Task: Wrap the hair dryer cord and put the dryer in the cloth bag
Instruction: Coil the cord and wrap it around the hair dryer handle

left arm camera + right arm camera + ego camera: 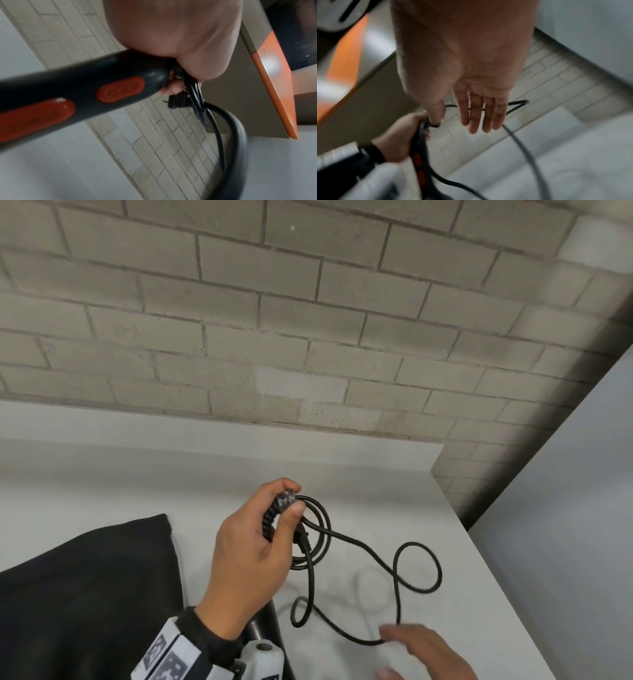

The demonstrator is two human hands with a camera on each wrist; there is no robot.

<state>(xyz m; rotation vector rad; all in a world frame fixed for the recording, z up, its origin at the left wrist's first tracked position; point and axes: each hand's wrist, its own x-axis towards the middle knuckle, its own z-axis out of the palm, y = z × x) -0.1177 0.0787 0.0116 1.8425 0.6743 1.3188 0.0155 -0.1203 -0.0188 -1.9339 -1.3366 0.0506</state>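
My left hand (289, 498) grips the butt end of the black hair dryer handle (82, 86), which carries orange buttons, together with a few coiled loops of its black cord (320, 529). The plug (178, 101) sticks out below my fingers. The dryer's body (265, 623) hangs under my left wrist, mostly hidden. The loose cord curls over the table to my right hand (418, 652), which is blurred. In the right wrist view its fingers (477, 111) are straight, with the cord crossing behind them. The black cloth bag (85, 594) lies flat at the left.
The white table (394, 501) ends in a diagonal right edge close to my right hand. A pale brick wall (274, 320) stands behind it, and a grey panel (565, 508) rises at the right. An orange-edged board (274, 83) shows in the left wrist view.
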